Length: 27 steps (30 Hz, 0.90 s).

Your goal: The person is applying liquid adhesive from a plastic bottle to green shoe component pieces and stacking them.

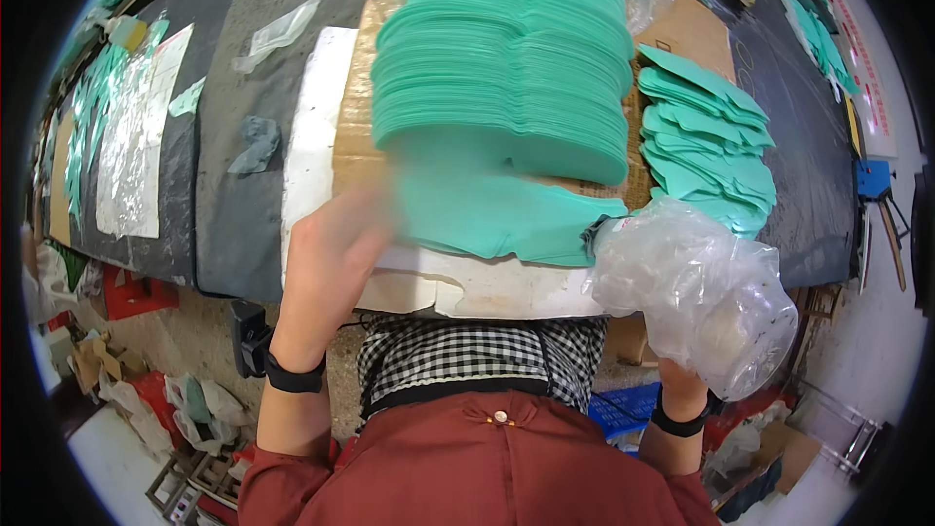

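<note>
We are at the pick-off step: our left hand (331, 258), bare, is blurred with motion at the near left edge of a flat green sheet (506, 219); its fingers appear curled onto that edge, but the blur keeps us from telling how firm the hold is. The sheet lies on a white board (317, 127) at the near side, just in front of the tall stack of green sheets (506, 58). Our right hand (701, 292) is wrapped in a crinkled clear plastic bag (740, 331) and presses against the sheet's right end; its opening cannot be judged through the film. The next move, in our judgement, calls for separating one sheet cleanly. The sheets are thin, matte, with rounded contours; a fanned pile of green sheets (706, 146) lies right.
</note>
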{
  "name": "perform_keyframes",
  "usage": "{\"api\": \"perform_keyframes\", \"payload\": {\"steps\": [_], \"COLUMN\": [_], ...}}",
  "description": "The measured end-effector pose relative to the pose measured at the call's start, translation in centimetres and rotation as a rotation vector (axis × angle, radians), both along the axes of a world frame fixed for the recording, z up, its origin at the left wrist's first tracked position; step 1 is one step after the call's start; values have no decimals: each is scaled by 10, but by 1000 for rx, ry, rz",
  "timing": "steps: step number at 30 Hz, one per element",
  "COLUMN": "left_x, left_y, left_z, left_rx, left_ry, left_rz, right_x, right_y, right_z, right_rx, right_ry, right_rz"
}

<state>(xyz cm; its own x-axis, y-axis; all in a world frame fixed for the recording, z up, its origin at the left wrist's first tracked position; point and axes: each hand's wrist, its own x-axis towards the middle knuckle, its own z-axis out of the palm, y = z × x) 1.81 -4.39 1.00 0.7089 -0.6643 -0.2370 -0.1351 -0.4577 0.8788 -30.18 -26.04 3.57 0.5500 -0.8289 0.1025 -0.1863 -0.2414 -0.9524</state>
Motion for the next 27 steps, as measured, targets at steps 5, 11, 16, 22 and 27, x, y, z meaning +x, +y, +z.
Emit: {"api": "perform_keyframes", "payload": {"steps": [5, 11, 16, 22, 27], "left_x": [3, -2, 5, 11, 7], "left_y": [12, 33, 66, 81, 65], "left_z": [-4, -8, -1, -8, -5], "left_rx": [-56, -280, -198, -242, -314], "left_ry": [133, 223, 98, 135, 63], "left_rz": [29, 266, 288, 323, 298], "right_x": [73, 182, 160, 113, 211], "right_y": [19, 40, 26, 13, 70], "right_z": [18, 21, 10, 7, 6], "right_rx": [-83, -316, -420, -315, -385], "right_ry": [-78, -315, -4, 63, -244], "right_rz": [205, 487, 612, 417, 656]}}
